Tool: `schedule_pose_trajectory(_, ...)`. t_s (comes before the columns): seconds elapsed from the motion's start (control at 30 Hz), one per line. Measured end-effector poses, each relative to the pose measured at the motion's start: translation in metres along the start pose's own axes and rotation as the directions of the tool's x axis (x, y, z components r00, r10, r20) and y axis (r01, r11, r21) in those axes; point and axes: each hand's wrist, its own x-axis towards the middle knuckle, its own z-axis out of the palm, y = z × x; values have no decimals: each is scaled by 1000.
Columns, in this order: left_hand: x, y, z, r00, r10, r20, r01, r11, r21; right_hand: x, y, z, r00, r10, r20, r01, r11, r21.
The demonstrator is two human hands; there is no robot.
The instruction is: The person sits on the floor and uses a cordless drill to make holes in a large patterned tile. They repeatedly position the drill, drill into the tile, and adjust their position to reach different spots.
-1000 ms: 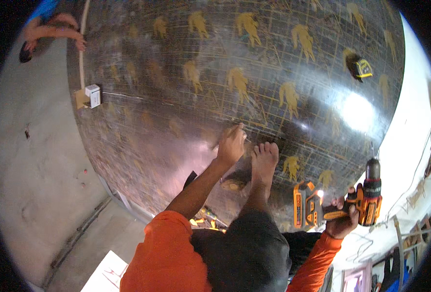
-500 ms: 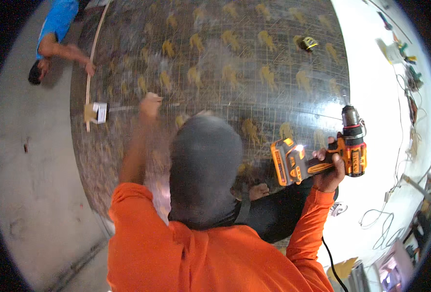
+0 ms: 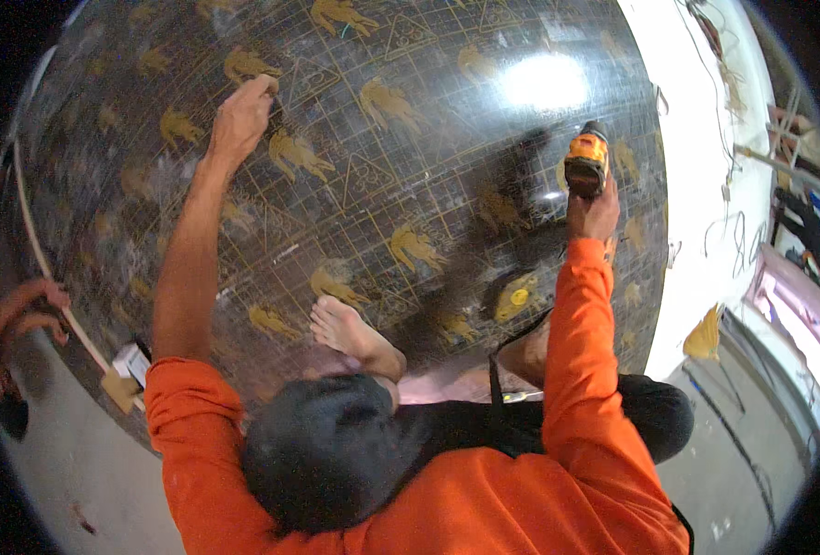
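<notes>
My right hand (image 3: 597,215) grips an orange and black cordless drill (image 3: 587,157) by its handle. The drill points away from me over a dark, glossy board (image 3: 410,176) printed with yellow animal figures and grid lines. Further up on the left, my left hand (image 3: 243,118) is low over the same board, its fingers drawn together. Whatever is between those fingertips, if anything, is too small to make out. My bare foot (image 3: 347,333) rests on the board below and between the hands.
At the left edge, a co-worker's hands (image 3: 54,305) are beside a thin wooden strip (image 3: 49,259). A small white box (image 3: 132,363) lies by the strip's near end. A round yellow-marked thing (image 3: 518,297) is near my right knee. Cables (image 3: 738,240) lie on the right.
My view has swung down and closer to the board. The drill has turned from sideways to pointing away from me. My left hand has reached further forward, and the co-worker appears lower left.
</notes>
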Motion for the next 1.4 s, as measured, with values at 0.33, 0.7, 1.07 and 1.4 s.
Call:
schedule_pose_trajectory(0.33,3,-51,66,913,-31,-407,-19,993,-120,-17,42,47,982,-39,182,77,976,-205)
schedule_pose_trajectory(0.7,6,-44,61,959,-61,-278,34,994,-102,-125,-147,38,968,87,-234,-102,993,-53)
schedule_pose_trajectory(1.07,3,-36,58,969,-22,-245,2,997,-83,-115,-151,157,995,99,-17,-100,978,-184)
schedule_pose_trajectory(1.4,10,-46,68,954,-8,-299,8,1000,-1,-129,-142,133,965,-165,205,187,978,-91)
